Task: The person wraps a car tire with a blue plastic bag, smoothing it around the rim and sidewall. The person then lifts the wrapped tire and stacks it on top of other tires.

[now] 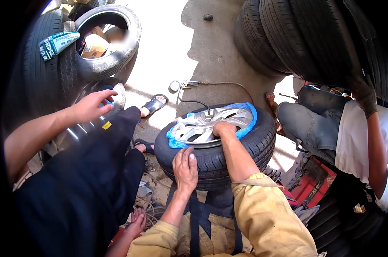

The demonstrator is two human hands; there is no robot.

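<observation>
A silver alloy wheel (211, 124) with blue plastic film (249, 112) round its edge lies face up in a black tire (211, 160) in front of me. My right hand (225, 128) is closed at the wheel's centre, its fingertips hidden among the spokes. My left hand (185, 169) lies against the tire's near side, fingers stretched out and close together, holding nothing. A black air hose (196, 102) runs from a round pressure gauge (174, 86) to the wheel's far side, where its end stands upright.
At left, a person in dark clothes (82, 180) sits close by, one hand (95, 106) raised. Another person in jeans (316, 122) is at right, a gloved hand on stacked tires (288, 34). More tires (132, 25) stand far left. A red metal piece (320, 180) lies near right.
</observation>
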